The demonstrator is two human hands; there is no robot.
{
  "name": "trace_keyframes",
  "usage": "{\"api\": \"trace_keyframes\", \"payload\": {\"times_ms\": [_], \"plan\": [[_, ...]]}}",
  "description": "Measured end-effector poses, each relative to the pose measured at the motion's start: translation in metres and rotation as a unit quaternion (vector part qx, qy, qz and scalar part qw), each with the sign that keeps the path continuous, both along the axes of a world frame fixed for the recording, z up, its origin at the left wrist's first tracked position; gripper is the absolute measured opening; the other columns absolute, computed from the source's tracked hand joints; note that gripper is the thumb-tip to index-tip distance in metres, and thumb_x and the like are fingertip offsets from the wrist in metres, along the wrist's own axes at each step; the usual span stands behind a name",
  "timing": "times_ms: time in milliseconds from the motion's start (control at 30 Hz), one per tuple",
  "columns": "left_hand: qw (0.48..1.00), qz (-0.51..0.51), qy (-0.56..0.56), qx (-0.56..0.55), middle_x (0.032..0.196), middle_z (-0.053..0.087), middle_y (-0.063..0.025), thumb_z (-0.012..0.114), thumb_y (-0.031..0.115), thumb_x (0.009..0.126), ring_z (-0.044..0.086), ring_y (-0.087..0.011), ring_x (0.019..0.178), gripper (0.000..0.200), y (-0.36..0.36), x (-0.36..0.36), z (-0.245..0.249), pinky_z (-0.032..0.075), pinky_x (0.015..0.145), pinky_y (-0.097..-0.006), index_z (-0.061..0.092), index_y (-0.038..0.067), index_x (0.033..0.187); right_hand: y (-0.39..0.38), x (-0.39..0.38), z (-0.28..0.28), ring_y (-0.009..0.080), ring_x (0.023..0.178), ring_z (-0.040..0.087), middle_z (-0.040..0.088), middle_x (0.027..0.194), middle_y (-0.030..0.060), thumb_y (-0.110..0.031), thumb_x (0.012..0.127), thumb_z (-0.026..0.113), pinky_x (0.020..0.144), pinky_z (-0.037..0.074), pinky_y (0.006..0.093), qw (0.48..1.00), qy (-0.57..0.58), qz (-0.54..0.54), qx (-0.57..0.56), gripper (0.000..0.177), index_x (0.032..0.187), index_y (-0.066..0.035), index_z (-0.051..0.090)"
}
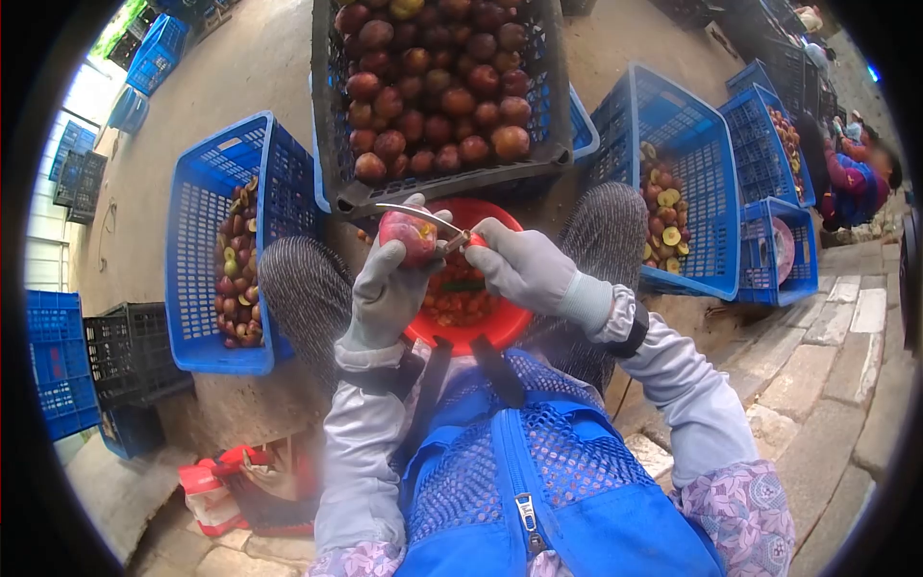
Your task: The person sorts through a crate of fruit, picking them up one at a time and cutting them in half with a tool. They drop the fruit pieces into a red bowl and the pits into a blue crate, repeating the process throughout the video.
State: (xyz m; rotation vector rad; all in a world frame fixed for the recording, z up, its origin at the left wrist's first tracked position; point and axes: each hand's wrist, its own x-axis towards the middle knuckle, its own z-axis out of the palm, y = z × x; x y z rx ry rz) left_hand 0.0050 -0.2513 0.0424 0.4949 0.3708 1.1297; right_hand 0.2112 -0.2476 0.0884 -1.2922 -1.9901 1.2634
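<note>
My left hand (377,290), in a pale grey glove, is closed around a reddish plum (404,242). Gripped in my gloved right hand (536,269) is a small knife (419,213) with a thin curved blade and a red handle. The blade lies across the top of the plum, right at its skin. Below both hands, between my knees, stands a red basin (502,213) holding orange-red fruit pieces (452,306). Just beyond it, a black crate (553,159) is heaped with whole dark plums (437,96).
Blue crates with cut plums stand at my left (180,288) and right (733,221). Another blue crate (760,264) holds a pink basin (784,248). A person (856,183) sits far right. Black crates (135,351) and a red bag (207,495) lie left.
</note>
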Motion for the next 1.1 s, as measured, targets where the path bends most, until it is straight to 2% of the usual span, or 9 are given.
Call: {"api": "trace_keyframes", "payload": {"times_ms": [100,367,467,567,700,833,933,967,1100], "plan": [[1.000,-0.001,-0.015,-0.015,0.130,0.050,-0.0180,0.055,0.031,0.091,0.052,-0.0280,0.119,0.063,-0.001,0.004,0.002,0.038,0.102,-0.0389,0.031,-0.001,0.140,-0.002,-0.004,-0.005,0.0391,0.067,0.061,0.057,0.065,0.0198,-0.031,0.097,0.046,0.057,0.045,0.0453,1.000,-0.004,-0.003,-0.004,0.025,0.098,-0.006,0.046],[0.999,-0.008,-0.012,-0.034,0.124,0.053,-0.0149,0.058,0.031,0.090,0.052,-0.0258,0.117,0.061,-0.001,0.008,-0.003,0.037,0.103,-0.0396,0.036,-0.001,0.137,-0.008,-0.006,-0.009,0.0390,0.063,0.061,0.057,0.063,0.0191,-0.030,0.097,0.047,0.054,0.045,0.0474,0.999,-0.040,-0.009,0.032,0.024,0.098,-0.005,0.046],[0.988,0.009,0.157,0.006,0.126,0.053,-0.0183,0.058,0.036,0.090,0.052,-0.0275,0.119,0.067,-0.004,0.006,0.001,0.037,0.104,-0.0397,0.035,-0.005,0.138,-0.012,0.000,-0.015,0.0390,0.063,0.061,0.058,0.064,0.0195,-0.029,0.097,0.047,0.054,0.045,0.0469,0.998,-0.051,0.002,0.046,0.024,0.100,-0.006,0.047],[0.983,0.011,0.184,0.021,0.129,0.051,-0.0209,0.057,0.036,0.090,0.052,-0.0293,0.120,0.067,-0.006,0.011,0.010,0.036,0.106,-0.0411,0.034,-0.005,0.137,-0.013,0.004,-0.029,0.0387,0.063,0.061,0.058,0.065,0.0194,-0.027,0.097,0.049,0.054,0.046,0.0461,0.996,-0.022,0.002,0.082,0.022,0.104,-0.006,0.048],[0.992,0.050,-0.074,-0.087,0.130,0.051,-0.0245,0.059,0.035,0.089,0.052,-0.0340,0.118,0.067,-0.014,0.039,0.004,0.035,0.107,-0.0434,0.035,-0.005,0.137,-0.022,-0.002,-0.035,0.0383,0.064,0.062,0.058,0.067,0.0186,-0.024,0.096,0.051,0.054,0.047,0.0455,0.998,0.042,-0.029,0.037,0.021,0.107,-0.007,0.048],[0.996,0.034,0.000,-0.084,0.116,0.060,-0.0228,0.059,0.029,0.088,0.056,-0.0300,0.113,0.059,-0.015,0.034,0.009,0.037,0.105,-0.0415,0.039,-0.003,0.133,-0.024,0.002,-0.034,0.0382,0.063,0.062,0.058,0.066,0.0187,-0.023,0.096,0.051,0.054,0.047,0.0454,0.997,0.071,-0.024,0.029,0.019,0.105,-0.007,0.048],[0.955,0.049,0.292,-0.014,0.105,0.061,-0.0150,0.061,0.012,0.085,0.059,-0.0233,0.102,0.040,-0.010,0.027,0.020,0.047,0.090,-0.0367,0.048,0.001,0.121,-0.014,0.010,-0.037,0.0386,0.063,0.061,0.058,0.065,0.0192,-0.024,0.096,0.050,0.053,0.046,0.0456,0.997,-0.024,0.029,0.067,0.018,0.103,-0.007,0.048],[0.950,0.047,0.309,-0.019,0.102,0.061,-0.0129,0.061,0.005,0.082,0.059,-0.0208,0.099,0.036,-0.008,0.026,0.022,0.047,0.089,-0.0347,0.048,0.001,0.116,-0.012,0.009,-0.036,0.0387,0.062,0.061,0.058,0.065,0.0193,-0.024,0.096,0.050,0.053,0.046,0.0456,0.998,-0.022,0.023,0.054,0.018,0.102,-0.007,0.047],[0.993,0.069,0.069,-0.068,0.122,0.058,-0.0200,0.057,0.018,0.087,0.054,-0.0297,0.115,0.047,-0.009,0.035,0.013,0.036,0.105,-0.0421,0.046,-0.002,0.128,-0.013,-0.006,-0.042,0.0389,0.062,0.061,0.058,0.065,0.0194,-0.025,0.096,0.050,0.052,0.046,0.0458,0.998,0.036,-0.021,0.046,0.019,0.102,-0.007,0.047]]}}
